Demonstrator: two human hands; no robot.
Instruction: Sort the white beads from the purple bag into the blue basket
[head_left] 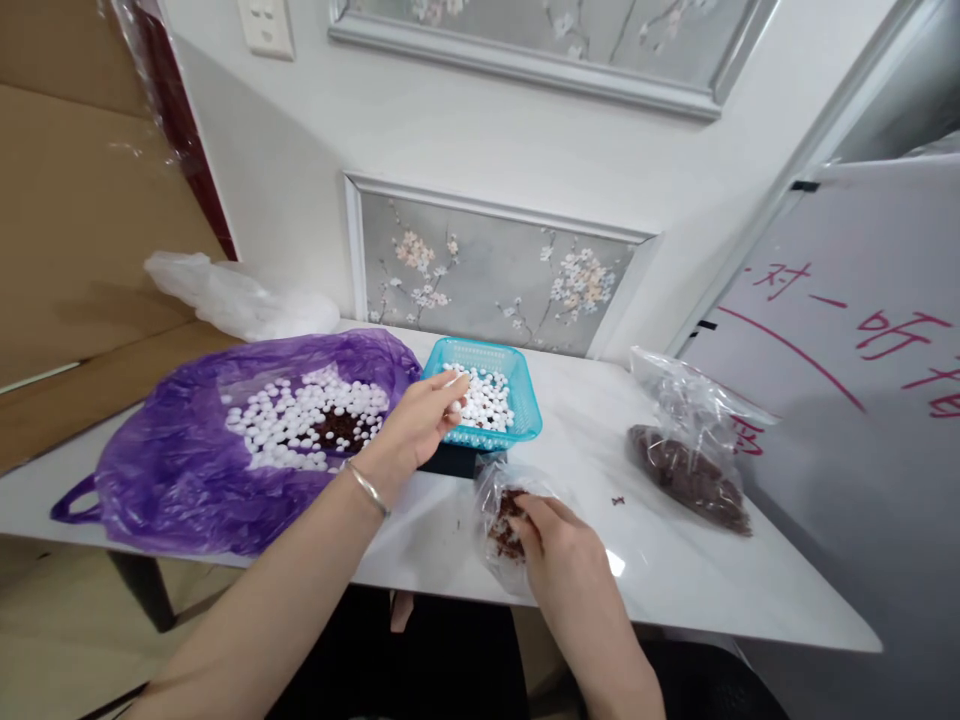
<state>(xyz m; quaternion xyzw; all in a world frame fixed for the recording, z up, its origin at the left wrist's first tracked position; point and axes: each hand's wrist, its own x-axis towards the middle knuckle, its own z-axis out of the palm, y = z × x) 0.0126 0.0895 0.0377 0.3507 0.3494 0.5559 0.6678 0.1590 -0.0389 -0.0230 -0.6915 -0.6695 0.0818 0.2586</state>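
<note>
My left hand (424, 415), a bangle on its wrist, is over the near left edge of a blue mesh basket (531, 395). Its fingers are curled together, with a small white ball (454, 407) showing at them. Inside the basket lie many more white balls (491, 395). At the table's front, my right hand (566, 550) reaches into the mouth of a small clear plastic bag (491, 485). Its fingertips are pinched in the brown shreds (506, 535) there; how much they grip is partly hidden.
A purple plastic bag (180, 430) lies spread on the left, holding white balls and a dark brown patch. On the right of the white table (585, 420) is a clear bag of brown material (690, 475). Behind are a wall, a whiteboard (840, 400) and cardboard (67, 220).
</note>
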